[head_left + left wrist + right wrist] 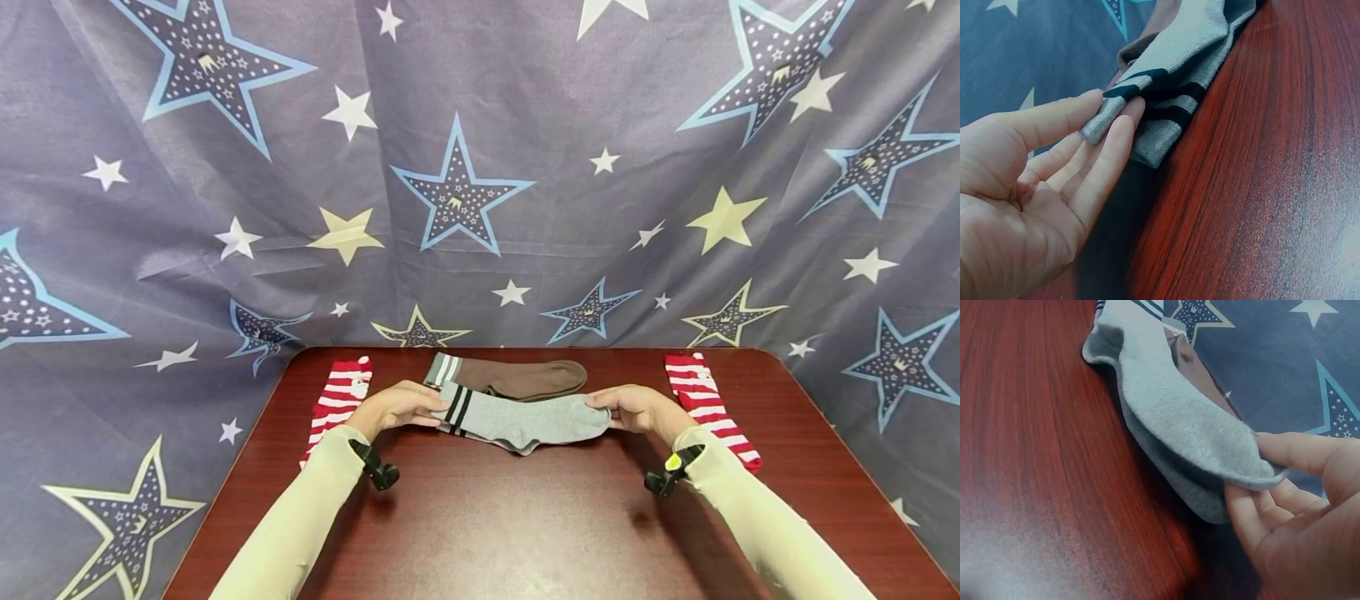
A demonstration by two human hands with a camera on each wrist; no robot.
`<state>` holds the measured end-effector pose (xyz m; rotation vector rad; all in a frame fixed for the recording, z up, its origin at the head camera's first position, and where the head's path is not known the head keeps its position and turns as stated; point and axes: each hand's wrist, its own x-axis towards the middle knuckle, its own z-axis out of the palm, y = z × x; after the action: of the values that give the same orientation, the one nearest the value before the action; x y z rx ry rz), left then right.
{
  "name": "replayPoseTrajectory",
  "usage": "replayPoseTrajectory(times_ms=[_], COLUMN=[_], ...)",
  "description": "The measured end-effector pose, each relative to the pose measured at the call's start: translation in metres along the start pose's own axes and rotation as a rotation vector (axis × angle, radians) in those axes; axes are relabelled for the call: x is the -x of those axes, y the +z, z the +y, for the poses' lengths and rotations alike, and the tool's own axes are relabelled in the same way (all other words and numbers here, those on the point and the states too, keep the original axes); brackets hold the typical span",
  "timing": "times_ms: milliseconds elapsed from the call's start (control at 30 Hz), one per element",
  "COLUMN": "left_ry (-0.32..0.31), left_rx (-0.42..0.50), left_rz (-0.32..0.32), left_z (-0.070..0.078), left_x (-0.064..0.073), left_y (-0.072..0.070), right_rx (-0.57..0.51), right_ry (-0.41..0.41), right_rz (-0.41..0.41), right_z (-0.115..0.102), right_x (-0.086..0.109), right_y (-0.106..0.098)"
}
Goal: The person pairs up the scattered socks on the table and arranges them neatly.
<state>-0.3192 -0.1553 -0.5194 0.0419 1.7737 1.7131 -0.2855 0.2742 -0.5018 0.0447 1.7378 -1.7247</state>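
Observation:
A grey sock (540, 414) with black stripes at its cuff is stretched crosswise between both hands. My left hand (397, 407) pinches its cuff end between thumb and fingers. At the other end, my right hand (633, 408) pinches the toe. A second grey sock (1200, 503) lies under the held one, its striped cuff (1159, 137) showing below in the left wrist view; a gap shows between the two at the toe. Just behind them a brown sock (525, 377) with a grey, white-striped cuff lies flat on the table.
Red-and-white striped socks lie at the sides of the brown table (517, 533): one sock (341, 396) by the left forearm, another sock (708, 404) by the right. A grey curtain (570, 208) with stars hangs behind the table's far edge.

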Motion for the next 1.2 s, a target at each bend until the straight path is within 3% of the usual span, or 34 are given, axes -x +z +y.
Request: replayPoseTrajectory(times_ms=[700,1200], left_ry=[-0.041,-0.053], left_rx=[-0.103,-0.157], left_rz=[0.061,0.102], left_z=[0.001,0.001], left_x=[0.002,-0.001], left_y=[-0.001,0.0], right_rx=[0.065,0.222], right_ry=[-0.028,-0.055], right_rz=[0.102,0.356], right_z=[0.003,0.003], right_x=[0.001,-0.001], right_y=[0.001,0.014])
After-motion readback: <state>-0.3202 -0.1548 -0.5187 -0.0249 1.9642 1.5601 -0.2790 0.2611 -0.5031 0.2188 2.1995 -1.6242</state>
